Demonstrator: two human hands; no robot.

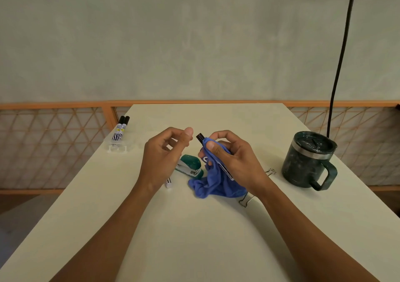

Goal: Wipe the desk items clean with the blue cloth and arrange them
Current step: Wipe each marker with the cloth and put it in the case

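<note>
While I look down through the head camera, the white desk (194, 227) fills most of my view and runs away to a pale wall. On its right side stands the dark green mug (307, 160), lid on, handle turned toward me.

Both hands are raised over the middle of the desk. My left hand (164, 154) has its fingers loosely curled and the thumb up – it holds nothing. My right hand (233, 158) grips the black-capped marker (200, 138) through the blue cloth (214, 184); the thumb presses the cloth against the barrel, and the cap sticks out toward the left hand. The rest of the cloth hangs down, and its lower folds rest on the desk just below the hand.

The green stapler (190, 166) lies between the hands, touching the cloth's left edge. Two markers (121, 129) lie side by side on a clear stand (118, 148) at the far left edge. A white marker end (168, 182) shows under the left wrist – the rest is hidden. One binder clip (245, 201) lies beside the cloth, and another binder clip (271, 171) lies near the mug.
</note>
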